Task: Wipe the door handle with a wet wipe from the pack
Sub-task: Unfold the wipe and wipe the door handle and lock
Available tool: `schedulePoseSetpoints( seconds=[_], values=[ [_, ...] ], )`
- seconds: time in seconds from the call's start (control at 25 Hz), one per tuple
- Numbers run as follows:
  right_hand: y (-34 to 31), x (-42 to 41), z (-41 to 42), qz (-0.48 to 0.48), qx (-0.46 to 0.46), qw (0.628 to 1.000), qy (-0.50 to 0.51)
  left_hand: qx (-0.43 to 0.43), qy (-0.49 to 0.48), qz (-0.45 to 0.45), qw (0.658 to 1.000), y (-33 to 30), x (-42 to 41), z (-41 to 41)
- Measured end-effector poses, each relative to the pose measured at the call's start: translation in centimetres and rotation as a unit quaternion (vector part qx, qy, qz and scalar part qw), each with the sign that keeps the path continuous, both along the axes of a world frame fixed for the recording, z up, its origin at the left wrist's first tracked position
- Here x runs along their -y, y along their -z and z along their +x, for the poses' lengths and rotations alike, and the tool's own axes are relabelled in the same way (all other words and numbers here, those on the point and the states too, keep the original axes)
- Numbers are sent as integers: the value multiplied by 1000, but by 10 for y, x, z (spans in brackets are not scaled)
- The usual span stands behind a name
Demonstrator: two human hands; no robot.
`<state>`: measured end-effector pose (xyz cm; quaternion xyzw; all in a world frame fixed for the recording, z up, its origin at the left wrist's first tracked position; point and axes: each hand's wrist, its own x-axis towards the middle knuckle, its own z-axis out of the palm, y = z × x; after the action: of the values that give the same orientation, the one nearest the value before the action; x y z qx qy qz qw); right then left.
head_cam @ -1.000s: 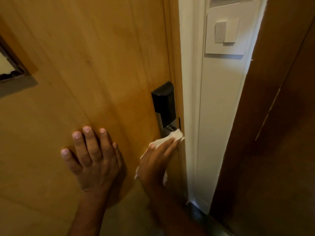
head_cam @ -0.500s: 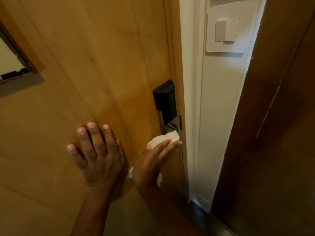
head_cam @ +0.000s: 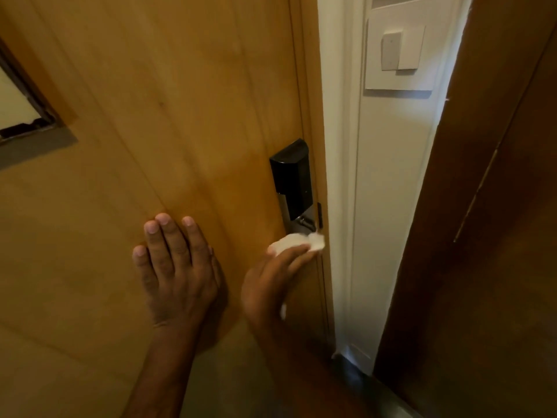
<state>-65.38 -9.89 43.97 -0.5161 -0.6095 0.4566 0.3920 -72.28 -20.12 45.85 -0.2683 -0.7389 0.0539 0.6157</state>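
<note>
Wipe on the hardware, door braced!

The right hand clutches the bunched wet wipe and presses it just beneath the black lock housing, where the door handle sits, hidden under wipe and fingers. The left hand lies open and flat on the wooden door, likely steadying it against the rubbing.

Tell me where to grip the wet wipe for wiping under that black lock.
Keep the wet wipe gripped at its bunched lower part, coming from below as the right hand does. Its free white end sticks up past the fingertips against the metal below the lock, so that end likely does the wiping.
</note>
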Motion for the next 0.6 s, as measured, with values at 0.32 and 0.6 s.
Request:
schedulePoseSetpoints(
  seconds=[0.32,0.6],
  values=[
    [-10,-143,16,-174,-9,984,28,25,19,10,999,-9,3,10],
    [-23,-178,129,-435,-177,877,-106,238,125,42,962,2,-48,62]
  ],
)
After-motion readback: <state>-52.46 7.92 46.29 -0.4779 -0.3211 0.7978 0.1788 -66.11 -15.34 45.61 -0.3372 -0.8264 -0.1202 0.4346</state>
